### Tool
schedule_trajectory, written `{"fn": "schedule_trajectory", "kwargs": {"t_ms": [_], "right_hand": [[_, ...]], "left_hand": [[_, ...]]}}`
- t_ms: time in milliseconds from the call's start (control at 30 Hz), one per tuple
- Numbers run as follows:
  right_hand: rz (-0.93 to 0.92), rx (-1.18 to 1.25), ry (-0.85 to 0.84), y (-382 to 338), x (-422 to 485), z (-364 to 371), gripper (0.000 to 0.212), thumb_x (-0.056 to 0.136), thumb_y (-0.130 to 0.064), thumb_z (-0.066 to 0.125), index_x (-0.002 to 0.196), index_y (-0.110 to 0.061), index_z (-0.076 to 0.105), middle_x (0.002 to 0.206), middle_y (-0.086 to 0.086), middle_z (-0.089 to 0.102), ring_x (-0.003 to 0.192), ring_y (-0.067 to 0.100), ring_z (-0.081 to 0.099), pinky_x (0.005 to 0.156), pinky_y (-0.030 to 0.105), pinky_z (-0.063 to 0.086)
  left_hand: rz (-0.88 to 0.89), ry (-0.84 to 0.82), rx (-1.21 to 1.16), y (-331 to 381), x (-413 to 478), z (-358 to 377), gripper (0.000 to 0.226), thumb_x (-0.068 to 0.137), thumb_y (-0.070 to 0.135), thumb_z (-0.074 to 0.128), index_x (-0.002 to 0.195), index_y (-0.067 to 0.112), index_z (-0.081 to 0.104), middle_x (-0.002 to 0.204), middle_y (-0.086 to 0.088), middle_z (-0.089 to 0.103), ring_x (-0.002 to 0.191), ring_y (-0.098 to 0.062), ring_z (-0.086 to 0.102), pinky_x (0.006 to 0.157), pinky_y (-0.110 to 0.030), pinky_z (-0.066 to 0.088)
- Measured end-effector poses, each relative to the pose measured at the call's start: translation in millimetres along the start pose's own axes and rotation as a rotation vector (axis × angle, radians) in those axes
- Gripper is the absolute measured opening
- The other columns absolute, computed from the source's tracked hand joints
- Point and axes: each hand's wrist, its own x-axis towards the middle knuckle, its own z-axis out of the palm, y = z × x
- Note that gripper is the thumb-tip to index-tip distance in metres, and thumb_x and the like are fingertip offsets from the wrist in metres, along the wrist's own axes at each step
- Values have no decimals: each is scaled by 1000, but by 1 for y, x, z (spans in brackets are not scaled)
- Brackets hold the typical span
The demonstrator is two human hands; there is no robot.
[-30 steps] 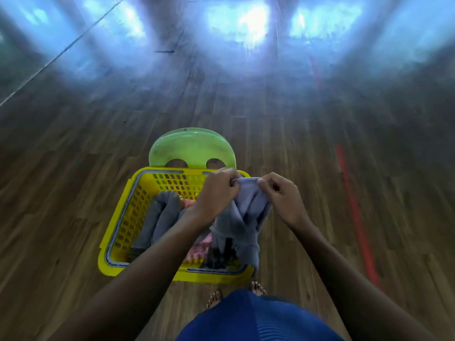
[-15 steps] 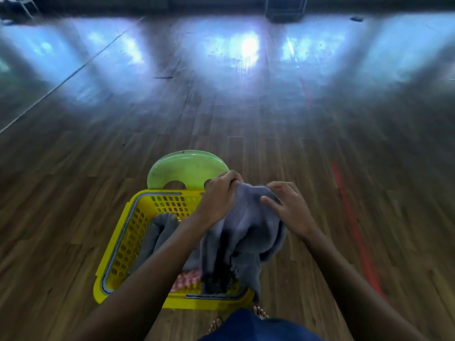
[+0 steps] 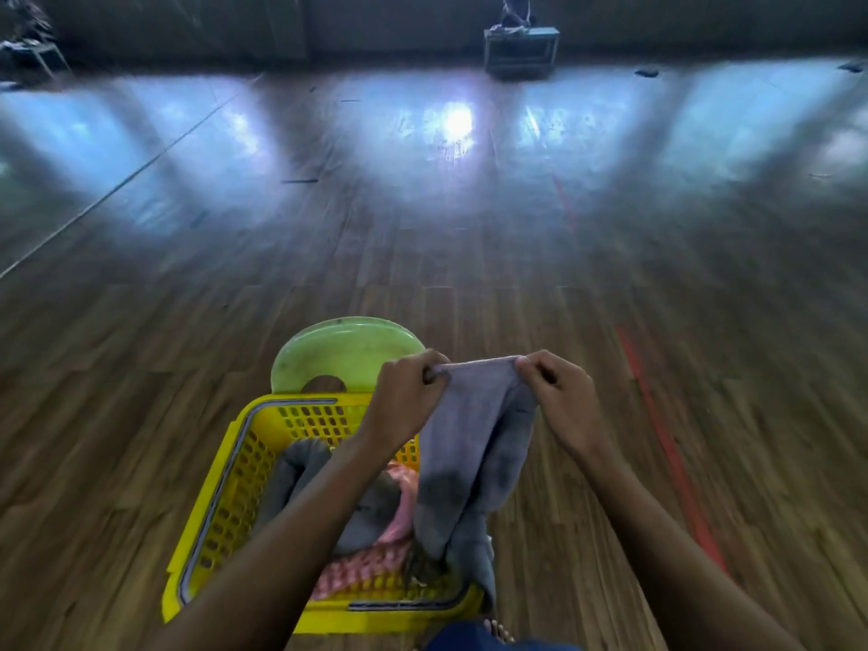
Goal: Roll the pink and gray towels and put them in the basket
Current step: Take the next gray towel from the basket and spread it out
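Observation:
A gray towel (image 3: 474, 444) hangs from both my hands above the right side of a yellow basket (image 3: 225, 500). My left hand (image 3: 408, 392) pinches its top left corner and my right hand (image 3: 559, 392) pinches the top right corner, so the top edge is stretched between them. The towel's lower end droops into the basket. Inside the basket lie another gray towel (image 3: 300, 467) on the left and a pink towel (image 3: 357, 566) near the front, partly hidden by my left forearm.
The basket sits on a green plastic chair (image 3: 343, 354) whose backrest rises behind it. Wooden floor spreads all around, with a red line (image 3: 667, 444) to the right. A box-like stand (image 3: 521, 49) is far at the back. My toes (image 3: 498, 629) show below the basket.
My hands have moved apart and lifted, so the bunched gray towel now hangs stretched by its top corners. The view has tilted up and shows more of the far floor.

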Motion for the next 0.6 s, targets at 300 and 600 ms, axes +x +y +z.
{"fn": "schedule_trajectory", "kwargs": {"t_ms": [300, 600], "right_hand": [[-15, 43, -161, -5, -2, -7, 25, 91, -30, 65, 114, -22, 69, 108, -9, 64, 98, 1, 62, 83, 15, 51], [-56, 133, -53, -20, 1, 0, 8, 87, -19, 71, 92, -16, 75, 94, -3, 71, 88, 8, 67, 78, 23, 55]], "left_hand": [[-82, -90, -359, 25, 2, 8, 11, 77, 32, 76, 83, 23, 79, 77, 13, 74, 78, -3, 70, 73, -30, 56], [17, -167, -356, 36, 0, 5, 11, 83, 25, 75, 79, 15, 77, 72, 2, 73, 66, 1, 62, 61, -23, 49]]}}
